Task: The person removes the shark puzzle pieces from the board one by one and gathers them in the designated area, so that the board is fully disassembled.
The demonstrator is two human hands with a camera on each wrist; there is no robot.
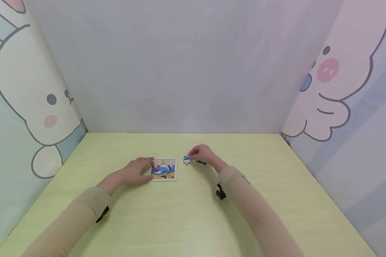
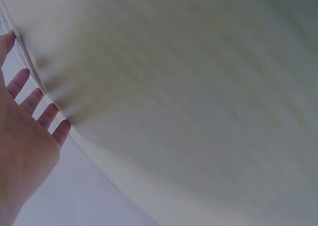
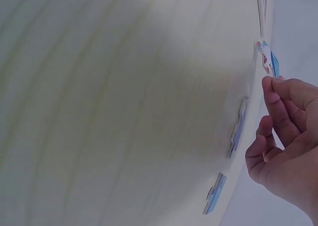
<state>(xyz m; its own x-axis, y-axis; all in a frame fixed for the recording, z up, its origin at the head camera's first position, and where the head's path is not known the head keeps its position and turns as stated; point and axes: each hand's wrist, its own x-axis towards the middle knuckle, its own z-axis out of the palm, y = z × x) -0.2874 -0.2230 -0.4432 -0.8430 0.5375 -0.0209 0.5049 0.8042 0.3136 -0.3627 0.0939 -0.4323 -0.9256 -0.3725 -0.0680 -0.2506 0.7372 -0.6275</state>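
Observation:
A small jigsaw puzzle in a pale frame (image 1: 176, 169) lies on the table, its picture showing a dolphin in blue water over yellow sand. My left hand (image 1: 136, 171) rests at its left side, thumb by the near edge and fingers by the far edge. Those fingers look extended in the left wrist view, where the hand (image 2: 30, 116) reaches the frame's edge. Between thumb and index finger, my right hand (image 1: 202, 153) pinches a blue and white puzzle piece (image 1: 187, 160), just right of the frame. The held piece (image 3: 268, 59) is tilted in the right wrist view.
A dark blue puzzle piece (image 1: 201, 162) lies under the right hand. Two loose pieces show in the right wrist view, one bluish-purple (image 3: 238, 129) and one light blue (image 3: 214, 193). Beyond the pale yellow table (image 1: 186, 214) hangs a plain backdrop (image 1: 180, 71), with cartoon-printed side walls.

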